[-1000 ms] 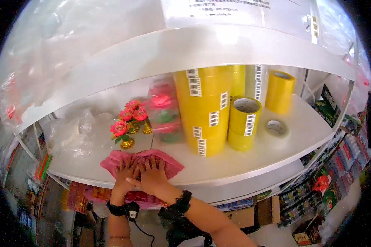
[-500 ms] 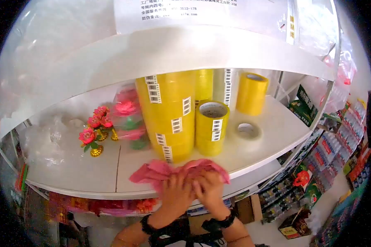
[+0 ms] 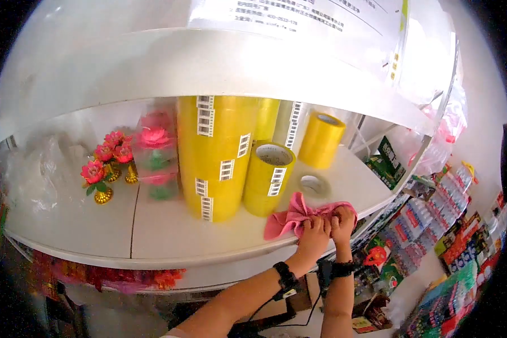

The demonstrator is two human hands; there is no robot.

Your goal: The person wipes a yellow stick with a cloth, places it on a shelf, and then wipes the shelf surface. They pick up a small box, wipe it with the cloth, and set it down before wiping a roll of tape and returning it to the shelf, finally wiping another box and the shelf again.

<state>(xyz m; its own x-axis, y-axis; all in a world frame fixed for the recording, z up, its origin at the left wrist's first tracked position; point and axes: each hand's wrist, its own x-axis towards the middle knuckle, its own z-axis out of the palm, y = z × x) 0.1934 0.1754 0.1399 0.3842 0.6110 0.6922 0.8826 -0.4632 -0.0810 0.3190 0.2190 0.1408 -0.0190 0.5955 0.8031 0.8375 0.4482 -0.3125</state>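
Pink cloth (image 3: 292,219), long axis along shelf edge (image 3: 180,262); left hand (image 3: 315,232), right hand (image 3: 342,224) clutching it

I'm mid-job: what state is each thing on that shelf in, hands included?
Pink cloth, bunched, not spread flat.
Left hand, on the cloth, fingers bent.
Right hand, on the cloth, fingers bent.
Tall tape stack, upright.
Shorter tape stack, upright.
Back tape roll, standing on end.
Pale tape roll, lying flat.
Flower ornaments, upright.
Plastic bag, crumpled.
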